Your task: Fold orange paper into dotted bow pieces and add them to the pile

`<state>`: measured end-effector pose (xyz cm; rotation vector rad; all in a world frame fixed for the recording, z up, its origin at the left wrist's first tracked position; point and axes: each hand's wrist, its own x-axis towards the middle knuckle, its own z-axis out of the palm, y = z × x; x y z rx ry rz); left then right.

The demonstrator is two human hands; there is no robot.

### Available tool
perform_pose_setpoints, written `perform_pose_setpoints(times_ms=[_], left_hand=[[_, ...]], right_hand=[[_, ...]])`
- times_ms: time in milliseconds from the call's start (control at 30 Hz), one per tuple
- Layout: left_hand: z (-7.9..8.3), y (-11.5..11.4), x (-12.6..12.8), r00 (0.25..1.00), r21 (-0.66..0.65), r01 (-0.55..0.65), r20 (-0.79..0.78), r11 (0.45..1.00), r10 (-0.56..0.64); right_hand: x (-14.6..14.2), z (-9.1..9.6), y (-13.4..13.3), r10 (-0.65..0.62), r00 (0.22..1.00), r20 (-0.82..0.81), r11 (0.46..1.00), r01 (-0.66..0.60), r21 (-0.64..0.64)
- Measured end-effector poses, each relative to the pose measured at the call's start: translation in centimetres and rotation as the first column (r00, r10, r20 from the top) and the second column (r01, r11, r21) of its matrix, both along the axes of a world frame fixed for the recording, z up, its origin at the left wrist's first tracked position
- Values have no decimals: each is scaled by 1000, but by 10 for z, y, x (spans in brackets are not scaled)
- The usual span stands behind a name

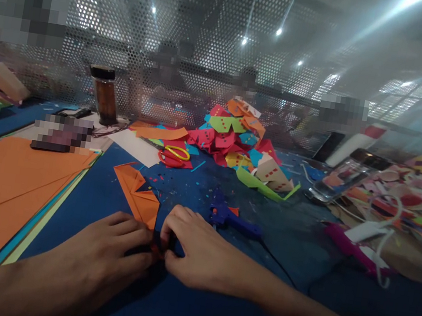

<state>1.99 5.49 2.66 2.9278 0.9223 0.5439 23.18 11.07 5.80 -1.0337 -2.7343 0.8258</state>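
Observation:
A folded strip of orange paper (139,199) with pointed, notched edges runs under the fingers of my left hand (101,255). My left fingers are curled and closed on its near end. Beside it, my right hand (196,252) has its thumb and fingers bent inward in a pinch. A bit of orange-red paper shows between the two hands' fingertips; the rest of that end is hidden. Just beyond my right hand lies a blue glue gun (235,220), its cord trailing to the right.
Orange sheets (1,189) are stacked at left. Scissors (174,155) lie ahead, near a heap of folded coloured papers (231,132). A jar of dark liquid (104,96), a clear jar (346,177) and a magenta-and-white object (360,243) stand around the blue table (187,309).

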Motion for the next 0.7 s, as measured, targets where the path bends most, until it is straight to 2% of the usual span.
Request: perform_pose_setpoints(times_ms=[233,500,700], left_hand=[[6,-2,2,1000,1,-6,-31,1000,6],[2,0,1,999,24,11,-35,1000,-10],[9,-2,3,999,16,0,-32,1000,0]], right_hand=[[2,5,2,2,1000,4,998,-2,-64],[-1,3,1,0,1000,-5,999,0,-32],[1,6,3,4,1000,10,999,-3,-53]])
